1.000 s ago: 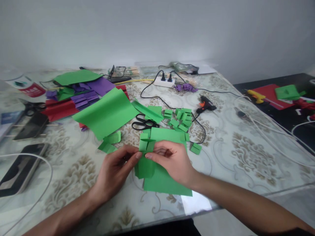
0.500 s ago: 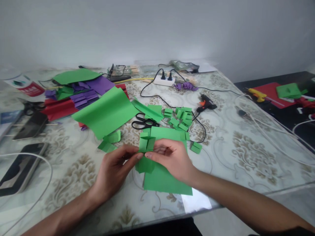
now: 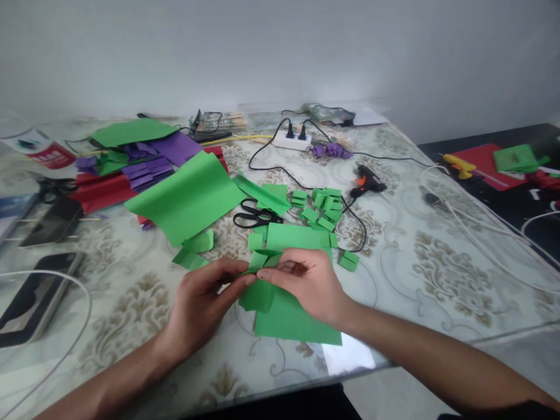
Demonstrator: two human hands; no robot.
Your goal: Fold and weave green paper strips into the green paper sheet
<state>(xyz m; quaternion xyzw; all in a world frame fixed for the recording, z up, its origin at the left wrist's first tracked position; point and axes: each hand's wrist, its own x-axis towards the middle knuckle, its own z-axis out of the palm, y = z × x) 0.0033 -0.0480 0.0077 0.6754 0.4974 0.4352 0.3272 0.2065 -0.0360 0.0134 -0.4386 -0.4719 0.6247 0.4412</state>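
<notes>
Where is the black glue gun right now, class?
In the head view, the black glue gun lies right of centre on the patterned tabletop, just right of the small green paper pieces and beyond the right hand.

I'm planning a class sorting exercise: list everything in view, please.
sheets: several, green, purple, red, mostly left
paper pieces: many, green, purple, left to centre
scissors: two pairs, black, centre, left
phones: apparently two, dark, left
cup: one, white-red, left
power strip: one, white, back
cables: several, black, white, scattered
sticks: several, tan, back
glue guns: two, black, yellow, right
table: one, pale, below
side table: one, black, right
wall: one, grey, back
held paper: one, green, front centre
left hand: one, bare, pinching held paper
right hand: one, bare, pinching held paper
</notes>
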